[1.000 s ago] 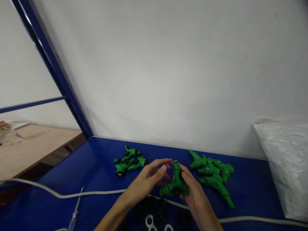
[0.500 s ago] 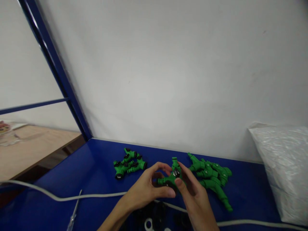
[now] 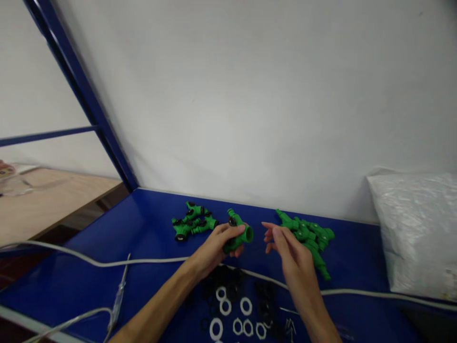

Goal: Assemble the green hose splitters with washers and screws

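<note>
My left hand is closed around a green Y-shaped hose connector with a black knob, its round open end turned toward me. To the right of it, my right hand is raised with nothing in it, fingers loosely curled and apart. Behind that hand lies a pile of plain green Y connectors. Green connectors with black fittings are grouped beyond my left hand. Below the hands are several white rings, hexagonal white nuts and dark round parts.
A white cable runs across the blue tabletop, passing under my arms. A slim tool with a clear handle lies left. Small metal pins lie near the front. A wrapped white package stands right, against the wall.
My right hand has let go of the connector and moved slightly right. The left hand has turned the connector so its open end shows. The view has tilted down, revealing more small parts.
</note>
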The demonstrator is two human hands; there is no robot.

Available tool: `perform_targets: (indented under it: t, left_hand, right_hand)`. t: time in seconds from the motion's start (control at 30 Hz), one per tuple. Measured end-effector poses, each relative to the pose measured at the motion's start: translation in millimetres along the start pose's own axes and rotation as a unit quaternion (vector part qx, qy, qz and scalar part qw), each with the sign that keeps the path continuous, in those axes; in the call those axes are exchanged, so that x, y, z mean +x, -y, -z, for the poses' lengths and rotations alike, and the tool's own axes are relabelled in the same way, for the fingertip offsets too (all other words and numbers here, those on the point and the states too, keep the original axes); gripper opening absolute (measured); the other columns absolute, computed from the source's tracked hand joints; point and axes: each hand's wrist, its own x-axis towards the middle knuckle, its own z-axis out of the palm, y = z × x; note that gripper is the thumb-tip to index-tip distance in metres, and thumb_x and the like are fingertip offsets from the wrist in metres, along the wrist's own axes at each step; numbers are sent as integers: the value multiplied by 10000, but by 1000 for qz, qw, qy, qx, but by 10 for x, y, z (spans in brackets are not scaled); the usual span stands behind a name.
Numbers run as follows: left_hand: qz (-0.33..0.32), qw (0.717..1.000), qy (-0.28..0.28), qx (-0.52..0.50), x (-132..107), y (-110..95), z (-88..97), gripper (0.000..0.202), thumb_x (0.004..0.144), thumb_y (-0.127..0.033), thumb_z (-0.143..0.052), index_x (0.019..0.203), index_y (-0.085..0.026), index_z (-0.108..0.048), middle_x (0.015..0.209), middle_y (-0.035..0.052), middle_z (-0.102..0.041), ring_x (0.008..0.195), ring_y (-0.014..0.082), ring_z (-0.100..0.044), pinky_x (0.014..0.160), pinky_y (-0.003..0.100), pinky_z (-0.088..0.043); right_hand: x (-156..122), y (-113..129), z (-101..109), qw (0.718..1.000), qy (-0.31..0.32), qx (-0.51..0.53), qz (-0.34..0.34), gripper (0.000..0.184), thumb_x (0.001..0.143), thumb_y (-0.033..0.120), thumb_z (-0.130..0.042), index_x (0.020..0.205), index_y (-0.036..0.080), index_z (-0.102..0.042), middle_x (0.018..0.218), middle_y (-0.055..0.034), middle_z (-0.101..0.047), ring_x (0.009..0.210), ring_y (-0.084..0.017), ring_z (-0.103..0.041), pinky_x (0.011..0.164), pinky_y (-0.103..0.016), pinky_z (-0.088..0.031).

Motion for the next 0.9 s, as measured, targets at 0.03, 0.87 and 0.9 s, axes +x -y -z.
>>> perform_targets:
  t: [0.03,0.87,0.9]
  left_hand:
    - [-5,1000,-3,-22,4,-2,8,358,826,-455,-713,828,-99,-676,617,-4,-559,499,73,-456,512,215,-331]
    - [-12,939,104,-328,12,-54,131,277,898,-372,-532,872,-107,-609,750,-23,-505,406,22,-341,413,174,-266]
    - [-11,937,107,-331,16,-49,136,274,891,-373,-540,870,-108,-607,745,-26,-499,406,23,-342,413,174,-263]
  right_hand:
    - [20,-6,24,1000,-2,-9,-4,443,987,511,-483,1126,160,-716,841,-52,-657,706,-172,-609,680,-304,-531]
    - [-576,-508,80,816,232,-423,320,216,724,189,-808,884,284,-699,922,-15,-707,819,-238,-669,632,-303,-535]
    - [-562,-548,66,819,228,-419,319,227,703,209,-836,853,282,-683,902,0,-706,801,-231,-668,620,-299,-524]
